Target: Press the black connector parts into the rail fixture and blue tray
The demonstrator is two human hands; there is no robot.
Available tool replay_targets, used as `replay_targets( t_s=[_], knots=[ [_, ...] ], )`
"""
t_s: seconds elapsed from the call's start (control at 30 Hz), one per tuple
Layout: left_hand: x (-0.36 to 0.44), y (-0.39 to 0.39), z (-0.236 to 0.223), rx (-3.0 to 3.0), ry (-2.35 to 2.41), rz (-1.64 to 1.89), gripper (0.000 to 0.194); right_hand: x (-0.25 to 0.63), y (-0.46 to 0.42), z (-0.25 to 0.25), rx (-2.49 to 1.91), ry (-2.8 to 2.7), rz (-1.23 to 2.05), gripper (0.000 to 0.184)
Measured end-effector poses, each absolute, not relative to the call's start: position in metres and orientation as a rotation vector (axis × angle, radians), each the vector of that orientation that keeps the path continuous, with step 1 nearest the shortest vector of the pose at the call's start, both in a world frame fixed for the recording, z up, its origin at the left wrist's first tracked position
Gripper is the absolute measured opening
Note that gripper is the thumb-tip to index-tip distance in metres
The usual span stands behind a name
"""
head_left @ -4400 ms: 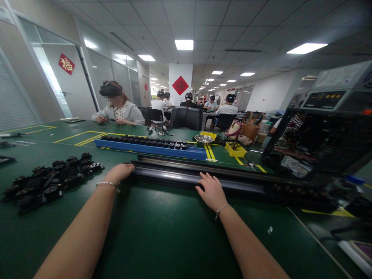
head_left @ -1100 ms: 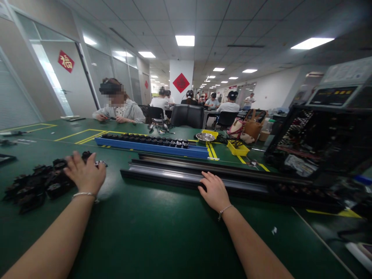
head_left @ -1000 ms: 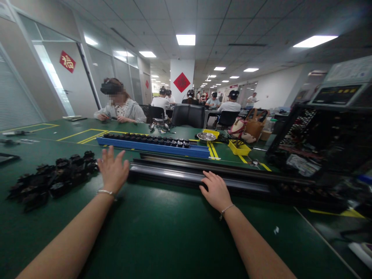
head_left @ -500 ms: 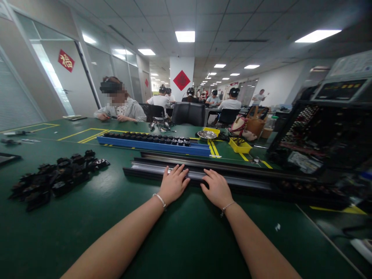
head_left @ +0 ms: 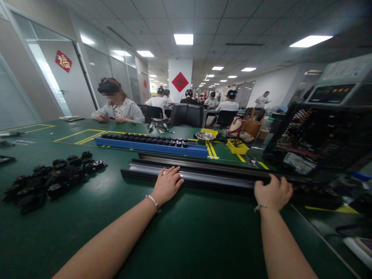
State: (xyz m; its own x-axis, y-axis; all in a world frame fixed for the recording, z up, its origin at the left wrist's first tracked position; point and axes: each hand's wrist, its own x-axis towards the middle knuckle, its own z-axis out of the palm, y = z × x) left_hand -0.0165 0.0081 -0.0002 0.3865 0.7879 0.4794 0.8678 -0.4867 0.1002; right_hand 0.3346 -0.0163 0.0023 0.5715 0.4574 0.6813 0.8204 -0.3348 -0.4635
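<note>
A long black rail [head_left: 203, 179] with a shiny metal channel lies crosswise on the green table in front of me. My left hand [head_left: 168, 184] rests on it with fingers stretched out and slightly spread. Farther right, my right hand [head_left: 273, 190] is over the same rail, fingers bent but apart, thumb towards the left. It hides the part of the rail beneath it. Small dark parts [head_left: 318, 190] sit in shadow along the rail's right end, too dim to make out. Another dark rail [head_left: 203, 163] runs close behind the first.
A pile of black parts [head_left: 55, 180] lies on the left. Behind the rails stand a blue tray [head_left: 151, 148] of black parts, a metal bowl [head_left: 205, 136] and a yellow bin [head_left: 236, 147]. An open computer case [head_left: 316, 135] is at right. A person [head_left: 117, 104] sits across the table.
My right hand has moved well to the right along the rail, its fingers now more bent. My left hand stays on the rail. The view has shifted slightly.
</note>
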Motion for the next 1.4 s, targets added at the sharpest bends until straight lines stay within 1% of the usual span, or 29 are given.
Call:
replay_targets(
  t_s=[0.03,0.17,0.27,0.37,0.53,0.6,0.83,1.17,1.4],
  knots=[
    [-0.016,0.008,0.0,-2.468,-1.488,-0.714,0.032,0.34,-0.017,0.001,-2.012,-0.905,-0.54,0.046],
    [-0.016,0.008,-0.001,-2.462,-1.478,-0.714,0.031,0.342,-0.017,0.002,-2.064,-0.81,-0.419,0.037],
    [-0.016,0.008,0.0,-2.467,-1.48,-0.705,0.03,0.337,-0.015,0.005,-2.074,-0.743,-0.399,0.032],
    [-0.016,0.008,0.001,-2.472,-1.482,-0.7,0.031,0.336,-0.014,0.006,-2.083,-0.705,-0.397,0.032],
    [-0.016,0.008,0.001,-2.476,-1.485,-0.702,0.032,0.334,-0.014,0.005,-2.117,-0.648,-0.379,0.041],
    [-0.016,0.008,0.001,-2.478,-1.484,-0.703,0.032,0.334,-0.014,0.006,-2.134,-0.649,-0.342,0.042],
    [-0.016,0.008,0.002,-2.475,-1.475,-0.702,0.032,0.334,-0.016,0.01,-2.171,-0.652,-0.248,0.037],
    [-0.015,0.01,0.001,-2.469,-1.491,-0.703,0.032,0.326,-0.018,0.018,-2.233,-0.703,-0.238,0.026],
    [-0.016,0.011,0.0,-2.47,-1.495,-0.72,0.031,0.326,-0.017,0.017,-2.253,-0.746,-0.242,0.025]
  ],
)
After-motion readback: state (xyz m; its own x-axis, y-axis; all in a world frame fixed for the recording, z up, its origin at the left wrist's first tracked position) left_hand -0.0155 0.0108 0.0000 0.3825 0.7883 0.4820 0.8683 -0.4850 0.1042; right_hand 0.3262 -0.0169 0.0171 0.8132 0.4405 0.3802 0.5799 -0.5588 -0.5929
